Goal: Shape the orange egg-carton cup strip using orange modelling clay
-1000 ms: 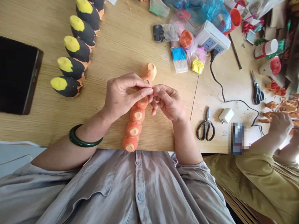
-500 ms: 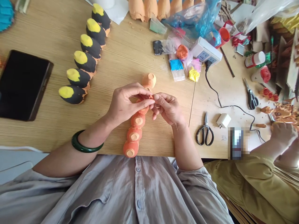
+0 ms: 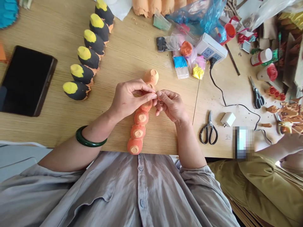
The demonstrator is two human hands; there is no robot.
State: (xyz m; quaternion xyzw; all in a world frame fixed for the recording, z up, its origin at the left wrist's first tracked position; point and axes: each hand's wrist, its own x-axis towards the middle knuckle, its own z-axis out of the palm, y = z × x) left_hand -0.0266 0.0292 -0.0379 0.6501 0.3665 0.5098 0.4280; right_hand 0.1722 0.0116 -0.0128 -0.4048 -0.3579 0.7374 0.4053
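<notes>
My left hand (image 3: 132, 94) and my right hand (image 3: 171, 103) meet fingertip to fingertip over a strip of egg-carton cups (image 3: 138, 131). Each pinches with thumb and finger at a small bit of orange clay, mostly hidden between the fingertips. The strip lies upright in view on the wooden table. Its nearer cups are coated orange-red around bare, pale round tops, while the far end cup (image 3: 151, 76) is paler. The middle cups are partly covered by my hands.
Left stand black egg-carton cups (image 3: 88, 60) with yellow tops and a dark tablet (image 3: 26, 80). Clay packets (image 3: 181, 64), orange clay (image 3: 186, 49) and a power strip (image 3: 211, 48) lie beyond my hands. Scissors (image 3: 208, 129) and a white charger (image 3: 228, 119) are right, near another person's hand (image 3: 292, 143).
The view has shifted slightly, so the table things appear a little higher and further right. My hands stay pinched together, and the orange bit shows less between the fingertips.
</notes>
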